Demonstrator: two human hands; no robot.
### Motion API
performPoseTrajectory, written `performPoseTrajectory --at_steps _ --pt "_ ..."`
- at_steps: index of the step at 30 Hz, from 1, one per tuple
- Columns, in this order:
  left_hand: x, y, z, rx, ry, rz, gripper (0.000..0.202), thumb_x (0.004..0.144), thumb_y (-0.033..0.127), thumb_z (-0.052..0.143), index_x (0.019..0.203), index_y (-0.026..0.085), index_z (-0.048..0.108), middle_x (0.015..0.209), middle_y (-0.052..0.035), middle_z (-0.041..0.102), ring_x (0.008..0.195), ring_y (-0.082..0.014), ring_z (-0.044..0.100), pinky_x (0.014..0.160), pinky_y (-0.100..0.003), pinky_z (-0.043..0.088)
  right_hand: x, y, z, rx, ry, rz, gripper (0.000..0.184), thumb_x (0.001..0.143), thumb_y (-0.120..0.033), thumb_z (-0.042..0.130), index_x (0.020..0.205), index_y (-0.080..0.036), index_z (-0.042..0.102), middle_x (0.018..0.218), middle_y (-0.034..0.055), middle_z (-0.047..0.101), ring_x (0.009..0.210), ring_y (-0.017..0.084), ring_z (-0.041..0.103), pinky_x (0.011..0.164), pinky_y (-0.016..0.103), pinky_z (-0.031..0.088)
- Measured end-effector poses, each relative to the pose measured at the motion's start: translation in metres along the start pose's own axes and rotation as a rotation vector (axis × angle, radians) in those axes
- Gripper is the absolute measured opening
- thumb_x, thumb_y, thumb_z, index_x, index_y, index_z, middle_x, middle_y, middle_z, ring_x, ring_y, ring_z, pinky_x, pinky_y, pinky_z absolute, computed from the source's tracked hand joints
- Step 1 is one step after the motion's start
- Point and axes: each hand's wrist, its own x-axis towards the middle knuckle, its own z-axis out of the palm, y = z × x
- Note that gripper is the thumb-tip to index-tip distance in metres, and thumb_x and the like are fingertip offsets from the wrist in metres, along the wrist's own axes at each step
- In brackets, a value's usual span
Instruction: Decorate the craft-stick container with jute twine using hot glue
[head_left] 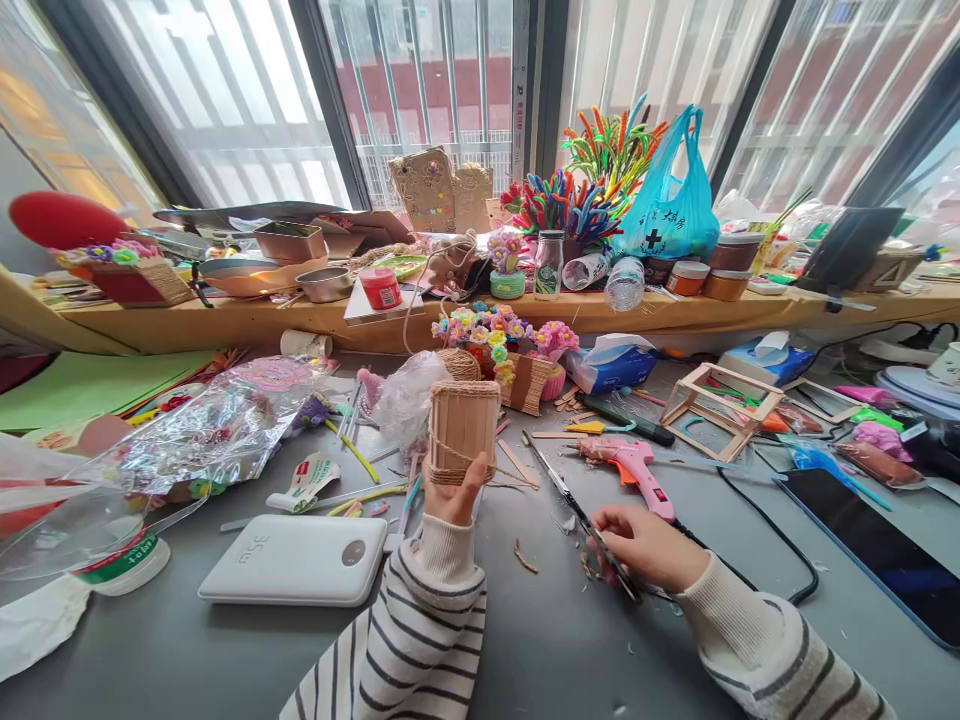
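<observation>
Left grip (459, 495) wrapped around its base, I hold a pale, box-like wooden-stick piece (463, 425) near frame centre. Brown twine (465, 388) bands top and bottom; the middle looks unfinished, loose ends untrimmed. My right grip (649, 545) pinches long, dark metal scissors (556, 482).

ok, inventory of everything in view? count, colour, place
Table: 1, grey, foreground
Ledge: 1, tan, behind table
Stick-covered box: 1, tan, centre
Scissors-like tool: 1, dark, right of box
Glue gun: 1, pink, right of tool
Power bank: 1, white, table left
Phone: 1, dark, table right
Wooden frame: 1, tan, table right
Tissue packs: 2, blue, table back
Carrier bag: 1, blue, ledge right
Pipe cleaners: many, multicoloured, ledge
Rest: too cluttered to count
Left grip: 1, striped sleeve, holding box
Right grip: 1, striped sleeve, holding tool
</observation>
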Motion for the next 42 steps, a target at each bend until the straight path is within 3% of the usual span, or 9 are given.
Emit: performPoseTrajectory --at_steps 5,12,19,28,31,34,38,42 --pt "0.001 -0.002 0.000 -0.011 -0.019 0.018 0.060 0.049 0.033 0.074 0.101 0.019 0.047 0.096 -0.0065 0.059 0.087 -0.0204 0.058 0.082 -0.037 0.045 -0.009 0.018 0.005 0.356 -0.088 -0.026 0.040 0.061 -0.054 0.055 0.066 -0.014 0.048 0.069 0.0071 0.060 0.059 0.015 0.060 0.056 0.028 0.045" --pt "0.003 -0.005 -0.002 0.002 -0.012 -0.001 0.062 0.048 0.035 0.074 0.102 0.019 0.048 0.100 -0.0074 0.058 0.090 -0.0220 0.058 0.084 -0.040 0.043 -0.026 0.038 0.017 0.607 0.002 -0.106 0.041 0.056 -0.045 0.069 0.076 -0.014 0.052 0.086 0.0122 0.065 0.079 0.021 0.063 0.073 0.034 0.049" --pt "0.003 -0.002 -0.002 0.010 -0.037 -0.007 0.061 0.047 0.037 0.074 0.101 0.019 0.051 0.102 -0.0075 0.060 0.095 -0.0240 0.056 0.087 -0.040 0.042 -0.034 0.035 0.025 0.615 0.012 -0.228 0.032 0.058 -0.038 0.070 0.075 -0.016 0.054 0.093 0.0123 0.064 0.088 0.022 0.061 0.080 0.035 0.047" --pt "0.000 0.005 0.004 -0.055 -0.045 -0.056 0.062 0.045 0.035 0.075 0.101 0.019 0.055 0.106 -0.0076 0.060 0.102 -0.0263 0.054 0.089 -0.040 0.043 -0.042 0.035 0.034 0.629 -0.019 -0.284 0.036 0.068 -0.040 0.062 0.095 -0.018 0.051 0.084 0.0080 0.061 0.070 0.015 0.060 0.061 0.029 0.048" --pt "-0.003 0.009 0.008 -0.126 -0.036 -0.072 0.060 0.048 0.032 0.074 0.104 0.021 0.055 0.109 -0.0063 0.059 0.104 -0.0251 0.053 0.089 -0.038 0.044 -0.044 0.034 0.034 0.588 -0.100 -0.326 0.034 0.065 -0.041 0.064 0.087 -0.018 0.053 0.095 0.0112 0.061 0.085 0.019 0.059 0.073 0.033 0.047" --pt "-0.006 0.014 0.009 -0.152 -0.036 -0.090 0.060 0.050 0.030 0.073 0.106 0.023 0.053 0.108 -0.0054 0.060 0.103 -0.0246 0.054 0.085 -0.036 0.047 -0.046 0.032 0.034 0.587 -0.227 -0.381 0.035 0.060 -0.043 0.067 0.081 -0.019 0.052 0.103 0.0118 0.059 0.098 0.023 0.055 0.090 0.040 0.039" --pt "-0.007 0.017 0.008 -0.144 -0.035 -0.097 0.061 0.053 0.030 0.071 0.111 0.026 0.050 0.107 -0.0047 0.060 0.099 -0.0244 0.056 0.077 -0.034 0.051 -0.052 0.032 0.039 0.578 -0.307 -0.421 0.045 0.054 -0.052 0.067 0.078 -0.017 0.053 0.096 0.0130 0.061 0.093 0.024 0.057 0.086 0.042 0.041" --pt "-0.007 0.017 0.007 -0.183 -0.011 -0.081 0.063 0.054 0.031 0.071 0.113 0.025 0.048 0.108 -0.0052 0.059 0.100 -0.0243 0.056 0.079 -0.034 0.051 -0.063 0.032 0.050 0.546 -0.251 -0.381 0.050 0.049 -0.059 0.066 0.074 -0.017 0.055 0.088 0.0125 0.063 0.086 0.024 0.059 0.080 0.039 0.045"
